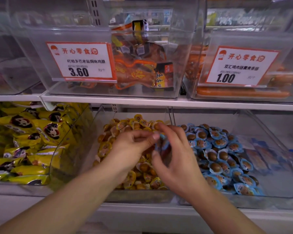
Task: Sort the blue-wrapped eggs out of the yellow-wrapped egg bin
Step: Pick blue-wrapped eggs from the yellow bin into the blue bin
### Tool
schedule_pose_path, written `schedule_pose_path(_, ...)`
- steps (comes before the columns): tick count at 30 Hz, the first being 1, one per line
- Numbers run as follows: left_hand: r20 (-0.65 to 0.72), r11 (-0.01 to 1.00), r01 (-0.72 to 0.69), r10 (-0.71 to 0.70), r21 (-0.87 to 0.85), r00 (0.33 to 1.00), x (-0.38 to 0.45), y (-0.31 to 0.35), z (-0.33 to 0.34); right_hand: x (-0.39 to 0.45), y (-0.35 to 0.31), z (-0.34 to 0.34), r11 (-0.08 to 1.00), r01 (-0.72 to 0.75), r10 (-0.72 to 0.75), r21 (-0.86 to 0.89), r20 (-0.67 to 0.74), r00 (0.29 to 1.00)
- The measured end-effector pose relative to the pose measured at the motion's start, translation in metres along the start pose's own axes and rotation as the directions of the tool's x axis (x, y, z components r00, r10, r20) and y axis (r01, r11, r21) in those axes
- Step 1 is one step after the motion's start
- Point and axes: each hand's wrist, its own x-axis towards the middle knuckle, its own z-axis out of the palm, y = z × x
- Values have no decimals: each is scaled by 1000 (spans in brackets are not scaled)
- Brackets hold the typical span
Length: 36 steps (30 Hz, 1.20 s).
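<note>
Both hands (132, 146) (178, 159) pinch glossy blue-wrapped eggs (162, 144) above rounded yellow-wrapped eggs (142, 176).

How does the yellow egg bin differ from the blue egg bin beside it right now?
The yellow egg bin holds yellow-wrapped eggs; the blue egg bin holds blue-wrapped ones. Both hands, left hand and right hand, are over the yellow bin, none over the blue. Both are clear plastic bins on the same shelf.

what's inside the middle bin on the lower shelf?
The middle bin holds a pile of yellow-wrapped eggs. Both hands hover over it: left hand, right hand, with blue-wrapped eggs between them. The hands cover the pile's centre, so strays there can't be seen.
</note>
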Motion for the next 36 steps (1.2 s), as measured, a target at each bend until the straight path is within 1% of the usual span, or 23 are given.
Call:
schedule_pose_path(3, -62, 993, 24, -31, -116, 998, -8, -6, 13, -1, -1, -3, 1000, -6, 6, 2, 73, 997)
schedule_pose_path(5, 5, 996, 23, -23, -88, 1000, -9, -5, 14, 1, 4, -10, 1000, 20, -19, -17, 62, 998)
schedule_pose_path(6, 51, 999, -12, 13, -34, 999, -10, -3, 13, 1, 5, -14, 999, 33, -33, -6, 27, 999)
schedule_pose_path(7, 75, 994, -92, 87, 63, 993, -9, -2, 11, 3, 7, -18, 999, 27, -27, 20, -18, 999)
schedule_pose_path(8, 70, 954, -214, 204, 211, 976, -5, -4, 6, 5, 10, -23, 998, -9, 13, 57, -71, 997)
schedule_pose_path(9, 62, 864, -327, 330, 382, 942, 0, -6, -2, 9, 13, -29, 993, -64, 76, 96, -132, 988)
schedule_pose_path(10, 73, 739, -400, 433, 542, 898, 8, -8, -10, 14, 19, -35, 983, -120, 147, 142, -195, 970)
schedule_pose_path(11, 130, 608, -425, 468, 671, 874, 17, -11, -19, 20, 29, -42, 968, -191, 225, 165, -224, 948)
schedule_pose_path(12, 227, 457, -420, 418, 784, 880, 26, -17, -28, 26, 42, -49, 946, -300, 319, 123, -194, 928)
schedule_pose_path(13, 344, 263, -425, 302, 866, 889, 36, -27, -37, 31, 54, -56, 902, -430, 424, -38, -111, 899)
schedule_pose_path(14, 438, 63, -449, 140, 891, 888, 44, -38, -44, 33, 64, -60, 815, -516, 528, -265, -30, 849)
schedule_pose_path(15, 495, -81, -494, -14, 865, 869, 50, -49, -50, 32, 71, -61, 732, -530, 586, -429, -2, 810)
schedule_pose_path(16, 522, -155, -538, -135, 829, 842, 53, -57, -53, 30, 72, -57, 711, -513, 578, -481, -16, 816)
schedule_pose_path(17, 525, -177, -557, -201, 811, 827, 55, -63, -56, 27, 70, -52, 763, -487, 520, -425, -45, 853)
schedule_pose_path(19, 524, -175, -565, -231, 806, 820, 56, -69, -59, 20, 54, -38, 914, -355, 346, -195, -80, 935)
schedule_pose_path(20, 528, -196, -575, -246, 794, 813, 55, -68, -60, 17, 45, -30, 952, -286, 278, -113, -78, 957)
schedule_pose_path(22, 542, -245, -606, -283, 757, 792, 53, -63, -63, 9, 32, -15, 979, -183, 182, -93, -25, 983)
schedule_pose_path(25, 528, -178, -585, -284, 791, 800, 45, -52, -70, 1, 28, -3, 974, -148, 163, -173, 73, 984)
schedule_pose_path(27, 504, -89, -551, -305, 830, 808, 38, -44, -77, 2, 31, -2, 970, -163, 177, -178, 65, 982)
schedule_pose_path(29, 459, -49, -503, -337, 863, 822, 35, -38, -84, 3, 32, -3, 973, -158, 168, -167, 44, 985)
schedule_pose_path(31, 429, -37, -464, -319, 885, 845, 35, -37, -87, 3, 31, -2, 975, -154, 162, -157, 41, 986)
schedule_pose_path(33, 398, -35, -417, -240, 908, 886, 40, -44, -86, 2, 30, -1, 977, -160, 166, -144, 35, 985)
schedule_pose_path(36, 316, -97, -327, -109, 940, 942, 50, -60, -68, 3, 31, 0, 975, -163, 169, -148, 26, 985)
